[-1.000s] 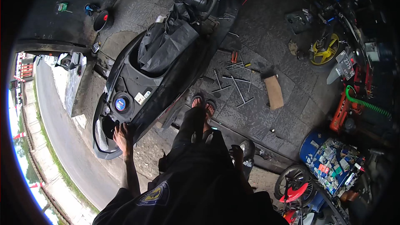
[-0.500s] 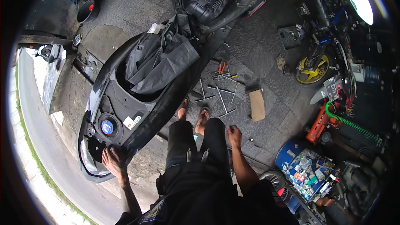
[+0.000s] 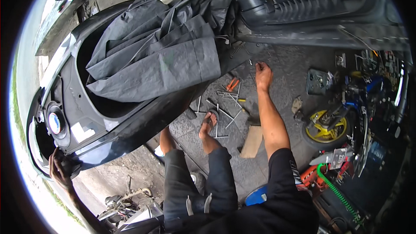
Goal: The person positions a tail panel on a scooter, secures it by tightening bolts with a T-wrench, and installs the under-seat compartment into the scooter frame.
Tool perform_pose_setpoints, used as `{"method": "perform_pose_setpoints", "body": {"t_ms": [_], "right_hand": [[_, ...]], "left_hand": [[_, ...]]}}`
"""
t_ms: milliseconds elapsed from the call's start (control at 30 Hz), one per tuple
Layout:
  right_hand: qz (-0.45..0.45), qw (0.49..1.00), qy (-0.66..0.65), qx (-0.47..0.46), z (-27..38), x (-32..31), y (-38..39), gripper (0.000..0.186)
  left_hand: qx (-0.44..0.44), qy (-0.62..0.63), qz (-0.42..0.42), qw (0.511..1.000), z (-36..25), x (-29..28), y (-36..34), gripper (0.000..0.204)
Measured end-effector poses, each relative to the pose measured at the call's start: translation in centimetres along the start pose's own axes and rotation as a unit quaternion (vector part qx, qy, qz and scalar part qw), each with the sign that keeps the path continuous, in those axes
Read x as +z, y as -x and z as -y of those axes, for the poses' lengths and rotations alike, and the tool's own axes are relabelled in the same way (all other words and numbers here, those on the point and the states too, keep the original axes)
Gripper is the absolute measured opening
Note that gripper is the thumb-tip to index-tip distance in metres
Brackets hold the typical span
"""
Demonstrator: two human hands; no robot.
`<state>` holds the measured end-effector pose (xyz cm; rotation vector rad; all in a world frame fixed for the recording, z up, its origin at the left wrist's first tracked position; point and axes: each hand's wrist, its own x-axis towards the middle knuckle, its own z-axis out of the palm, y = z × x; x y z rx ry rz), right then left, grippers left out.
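Small tool (image 3: pixel 251 62) just beside right hand (image 3: pixel 262 75)

Scooter body panel (image 3: pixel 130 117): large, glossy black, lying tilted on the concrete floor, wide end toward the street edge. The left hand (image 3: pixel 58 169) grips its lower rim, beside the round blue-centred fitting (image 3: pixel 55 122). A crumpled grey cover (image 3: pixel 160 56) is heaped in the panel's hollow.

Small metal piece (image 3: pixel 251 63): thin and pale, at the fingertips of the right hand (image 3: pixel 263 76), low over the floor by the scooter frame (too small to identify).
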<state>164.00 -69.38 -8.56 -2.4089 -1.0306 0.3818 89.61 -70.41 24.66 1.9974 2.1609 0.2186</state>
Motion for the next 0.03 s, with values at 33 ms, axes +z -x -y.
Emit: {"method": "perform_pose_setpoints", "body": {"t_ms": [33], "right_hand": [[-0.007, 1.000, 0.000, -0.003, -0.84, 0.67, -1.38, 0.019]], "left_hand": [[0.003, 0.005, -0.005, 1.000, 2.88, -0.73, 2.84, 0.043]]}}
